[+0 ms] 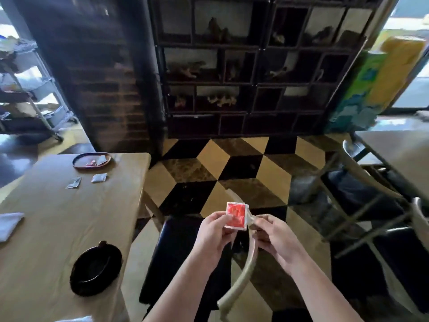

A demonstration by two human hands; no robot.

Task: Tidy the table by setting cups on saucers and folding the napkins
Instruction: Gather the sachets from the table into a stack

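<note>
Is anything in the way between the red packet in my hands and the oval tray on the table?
Nothing visible blocks it. The red and white square packet is pinched in the left hand over the chair, and bare wooden tabletop leads to the dark oval tray.

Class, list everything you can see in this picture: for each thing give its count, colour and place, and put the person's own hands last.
Table: one, tan wood, left.
Oval tray: one, dark rim, table's far end, small packets in it.
Small white packets: two, on table near the tray.
White napkin: one, table's left edge.
Black dish: one, table's near edge.
Red packet: one, red on white, held over the floor.
Chairs: dark seats, pale frames, centre and right.
Shelf unit: one, dark, against the back.
Left hand: pinches the red packet.
Right hand: fingers curled at the packet's right edge.
</note>
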